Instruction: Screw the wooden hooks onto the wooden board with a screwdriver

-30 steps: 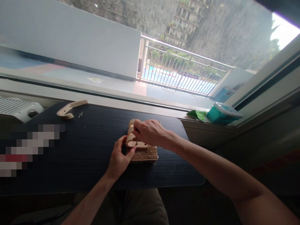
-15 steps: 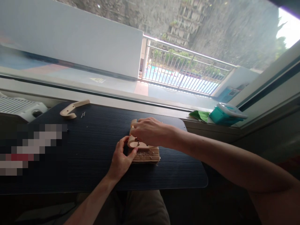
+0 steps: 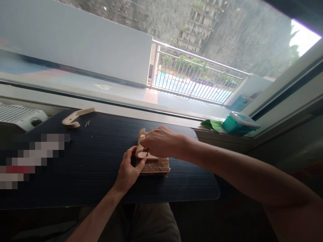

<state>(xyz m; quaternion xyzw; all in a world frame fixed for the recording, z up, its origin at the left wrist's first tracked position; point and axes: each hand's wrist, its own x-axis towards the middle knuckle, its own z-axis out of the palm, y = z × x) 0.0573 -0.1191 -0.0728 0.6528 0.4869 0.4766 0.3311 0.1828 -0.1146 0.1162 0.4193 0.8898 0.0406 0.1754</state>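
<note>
A pale curved wooden piece [image 3: 141, 154] lies on a rough wooden block [image 3: 155, 167] with crumbs on its top. My left hand [image 3: 128, 169] grips the curved end, its thumb at the front and its fingers along the left side. Over the same piece, my right hand [image 3: 160, 141] is a closed fist. A thin dark metal shaft [image 3: 147, 153] stands upright under this fist, its tip near my left thumb. Whatever the right fingers close around is hidden behind the knuckles.
On the dark table [image 3: 101, 174], a second curved wooden piece [image 3: 75, 117] with holes lies at the back left, beside small metal pins [image 3: 87, 123]. A blurred-out patch [image 3: 35, 161] covers the left side. A teal box [image 3: 238, 123] and green cloth [image 3: 211, 125] rest on the windowsill.
The whole view has shifted slightly. Both hands stay at the curved piece, and my right fist has turned a little over the shaft.
</note>
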